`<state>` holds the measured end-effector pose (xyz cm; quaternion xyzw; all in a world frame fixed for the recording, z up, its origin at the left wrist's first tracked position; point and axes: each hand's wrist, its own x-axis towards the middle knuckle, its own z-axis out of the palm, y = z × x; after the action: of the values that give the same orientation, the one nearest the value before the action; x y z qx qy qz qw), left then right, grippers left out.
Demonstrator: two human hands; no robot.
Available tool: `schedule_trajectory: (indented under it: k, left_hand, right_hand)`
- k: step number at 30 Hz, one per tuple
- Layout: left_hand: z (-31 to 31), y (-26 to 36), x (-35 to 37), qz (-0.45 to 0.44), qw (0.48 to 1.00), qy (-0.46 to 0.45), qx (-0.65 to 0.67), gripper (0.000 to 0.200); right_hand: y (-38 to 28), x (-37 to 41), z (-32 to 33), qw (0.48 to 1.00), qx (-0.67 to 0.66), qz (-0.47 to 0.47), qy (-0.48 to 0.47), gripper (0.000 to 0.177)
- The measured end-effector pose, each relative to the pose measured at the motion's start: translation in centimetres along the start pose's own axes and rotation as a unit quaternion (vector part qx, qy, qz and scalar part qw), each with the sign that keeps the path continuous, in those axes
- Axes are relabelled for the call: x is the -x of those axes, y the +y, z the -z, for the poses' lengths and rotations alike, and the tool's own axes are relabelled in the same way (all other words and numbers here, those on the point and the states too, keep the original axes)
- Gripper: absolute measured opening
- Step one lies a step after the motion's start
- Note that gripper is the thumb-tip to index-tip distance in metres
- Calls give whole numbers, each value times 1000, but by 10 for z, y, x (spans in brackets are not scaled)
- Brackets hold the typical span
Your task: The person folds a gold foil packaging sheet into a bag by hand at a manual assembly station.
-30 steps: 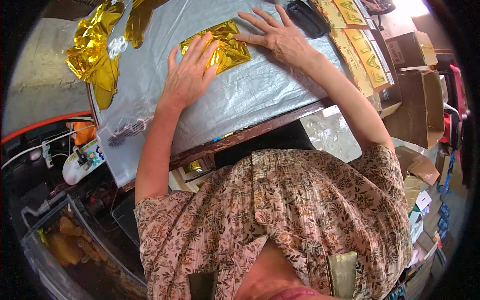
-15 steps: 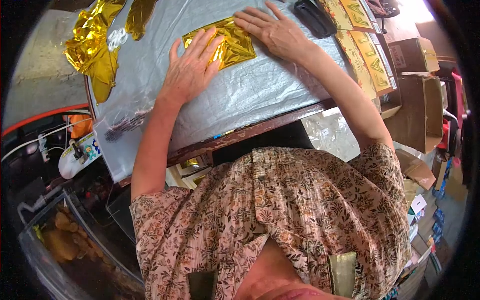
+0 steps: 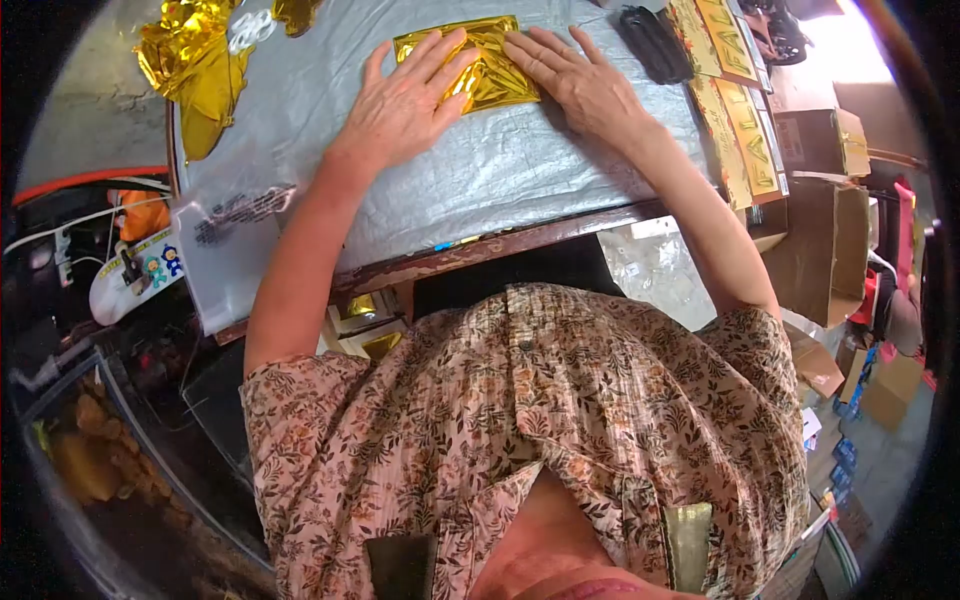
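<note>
A flat, folded piece of shiny gold foil [image 3: 490, 75] lies on the silvery table cover. My left hand [image 3: 410, 105] rests palm down with its fingers spread over the foil's left part, hiding some of it. At the foil's right edge, my right hand [image 3: 590, 95] lies flat, fingertips touching the foil and fingers apart. Neither hand grips anything. Just right of my right hand is a black elongated object [image 3: 655, 45] whose kind I cannot make out.
Crumpled gold foil [image 3: 205, 90] hangs over the table's left edge beside a white coiled bundle [image 3: 250, 32]. Printed packs reading "FALL" [image 3: 740, 140] line the right edge. Cardboard boxes [image 3: 825, 250] stand right, a skateboard [image 3: 135, 280] left. Clear plastic [image 3: 225, 270] covers the near left corner.
The whole view has shifted a little. My right hand has slid slightly toward me along the foil's right edge, baring its far right corner. My left hand stays on the foil.
</note>
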<state>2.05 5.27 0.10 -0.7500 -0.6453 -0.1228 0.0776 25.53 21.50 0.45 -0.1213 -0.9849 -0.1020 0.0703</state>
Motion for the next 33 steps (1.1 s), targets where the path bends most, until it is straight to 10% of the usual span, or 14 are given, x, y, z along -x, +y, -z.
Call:
schedule_trajectory:
  k: [18,33]
  left_hand:
    - [1,1,1,30,997,-60,-34,56]
    - [30,-5,15,35,989,67,123,54]
  right_hand:
    - [-52,-11,19,987,-135,-21,85,70]
    - [-59,-9,12,961,-241,-48,127,50]
